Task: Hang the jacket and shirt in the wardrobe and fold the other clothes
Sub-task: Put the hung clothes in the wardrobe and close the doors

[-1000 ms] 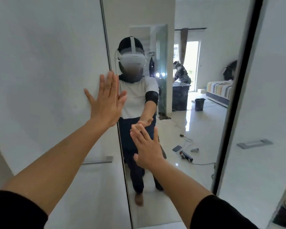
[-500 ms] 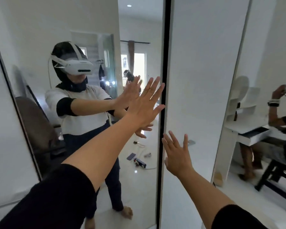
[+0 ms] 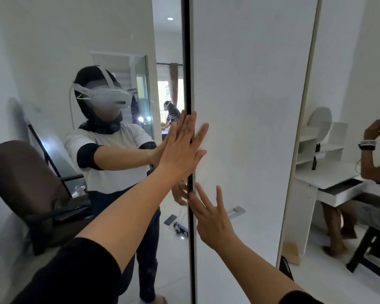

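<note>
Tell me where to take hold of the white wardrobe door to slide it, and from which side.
Use the metal handle low on the white door, just past the right hand. It is the only raised part of a flat, smooth panel. Come at it straight from the front and hook fingertips against it. Both hands, the left hand too, only press flat by the dark edge strip.

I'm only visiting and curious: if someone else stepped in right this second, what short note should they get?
Left hand: open, flat across the dark seam between the mirrored door and the white door.
Right hand: open, flat on the white door, below the left one.
Clothes: no jacket, shirt or other clothes in view; the wardrobe's inside is hidden.
Done: cannot tell from this view.
Left: probably sliding a door, then check the hanging and folding.
</note>
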`<action>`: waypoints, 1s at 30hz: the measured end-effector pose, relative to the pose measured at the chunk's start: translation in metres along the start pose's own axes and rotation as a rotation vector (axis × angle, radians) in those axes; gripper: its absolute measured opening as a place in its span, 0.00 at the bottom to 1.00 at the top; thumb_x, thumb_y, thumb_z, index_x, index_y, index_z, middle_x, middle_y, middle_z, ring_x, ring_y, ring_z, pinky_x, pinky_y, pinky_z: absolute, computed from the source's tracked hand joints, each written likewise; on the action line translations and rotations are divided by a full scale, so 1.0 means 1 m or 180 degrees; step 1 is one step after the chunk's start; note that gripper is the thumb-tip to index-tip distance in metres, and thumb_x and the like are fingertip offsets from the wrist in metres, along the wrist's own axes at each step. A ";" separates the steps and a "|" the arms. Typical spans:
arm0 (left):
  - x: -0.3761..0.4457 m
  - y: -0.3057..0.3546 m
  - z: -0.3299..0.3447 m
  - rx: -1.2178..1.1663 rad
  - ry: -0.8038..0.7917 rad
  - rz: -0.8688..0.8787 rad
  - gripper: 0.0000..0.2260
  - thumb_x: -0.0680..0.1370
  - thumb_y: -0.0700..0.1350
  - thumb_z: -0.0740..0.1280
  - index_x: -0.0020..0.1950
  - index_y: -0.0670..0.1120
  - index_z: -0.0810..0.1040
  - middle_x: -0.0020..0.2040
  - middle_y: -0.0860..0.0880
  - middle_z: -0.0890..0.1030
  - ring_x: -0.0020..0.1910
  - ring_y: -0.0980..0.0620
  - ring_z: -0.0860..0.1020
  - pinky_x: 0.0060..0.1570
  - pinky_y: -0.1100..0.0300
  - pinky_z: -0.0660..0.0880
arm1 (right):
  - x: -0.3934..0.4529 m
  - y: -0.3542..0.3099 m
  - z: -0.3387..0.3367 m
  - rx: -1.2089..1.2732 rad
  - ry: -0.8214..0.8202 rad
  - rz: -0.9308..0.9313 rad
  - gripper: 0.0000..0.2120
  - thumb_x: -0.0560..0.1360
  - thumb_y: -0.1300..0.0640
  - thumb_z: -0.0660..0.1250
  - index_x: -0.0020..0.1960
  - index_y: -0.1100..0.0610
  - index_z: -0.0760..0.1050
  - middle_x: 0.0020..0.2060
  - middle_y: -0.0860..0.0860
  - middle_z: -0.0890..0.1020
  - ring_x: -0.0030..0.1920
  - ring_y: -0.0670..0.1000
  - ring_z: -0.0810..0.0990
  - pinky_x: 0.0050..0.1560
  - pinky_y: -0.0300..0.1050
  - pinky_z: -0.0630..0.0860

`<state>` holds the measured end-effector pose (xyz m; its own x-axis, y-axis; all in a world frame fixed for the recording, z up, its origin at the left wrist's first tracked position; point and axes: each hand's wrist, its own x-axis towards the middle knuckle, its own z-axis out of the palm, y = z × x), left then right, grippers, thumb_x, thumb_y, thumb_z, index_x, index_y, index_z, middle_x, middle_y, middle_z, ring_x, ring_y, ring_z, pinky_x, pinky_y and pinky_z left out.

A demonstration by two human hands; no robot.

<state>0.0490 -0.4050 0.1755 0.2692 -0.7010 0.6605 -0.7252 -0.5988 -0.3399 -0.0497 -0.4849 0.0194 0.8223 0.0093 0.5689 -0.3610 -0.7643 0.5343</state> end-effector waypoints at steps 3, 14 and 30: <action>-0.002 -0.004 -0.006 -0.0055 -0.0071 0.0092 0.31 0.82 0.56 0.50 0.74 0.50 0.30 0.71 0.44 0.26 0.75 0.46 0.33 0.74 0.46 0.38 | 0.001 -0.005 -0.005 -0.0312 -0.0162 0.0081 0.30 0.68 0.47 0.67 0.68 0.54 0.71 0.70 0.52 0.61 0.73 0.59 0.57 0.66 0.74 0.39; -0.014 0.025 -0.041 -0.0430 0.0165 0.0892 0.38 0.78 0.61 0.51 0.72 0.48 0.27 0.75 0.44 0.31 0.74 0.48 0.33 0.74 0.46 0.39 | -0.060 0.002 -0.049 -0.0440 -0.0016 0.0413 0.19 0.70 0.46 0.65 0.57 0.55 0.77 0.66 0.55 0.67 0.73 0.60 0.54 0.68 0.73 0.41; 0.010 0.193 -0.102 -0.1363 0.0888 0.1936 0.44 0.74 0.68 0.57 0.75 0.50 0.33 0.78 0.48 0.36 0.76 0.48 0.36 0.73 0.43 0.38 | -0.202 0.101 -0.103 -0.0993 -0.0695 0.1124 0.25 0.72 0.45 0.66 0.65 0.55 0.74 0.70 0.53 0.70 0.75 0.55 0.52 0.70 0.68 0.36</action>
<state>-0.1528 -0.4883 0.1846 -0.3800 -0.7003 0.6043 -0.8899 0.0986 -0.4453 -0.2976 -0.4979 0.0231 0.6872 -0.3747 0.6223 -0.7197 -0.4676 0.5132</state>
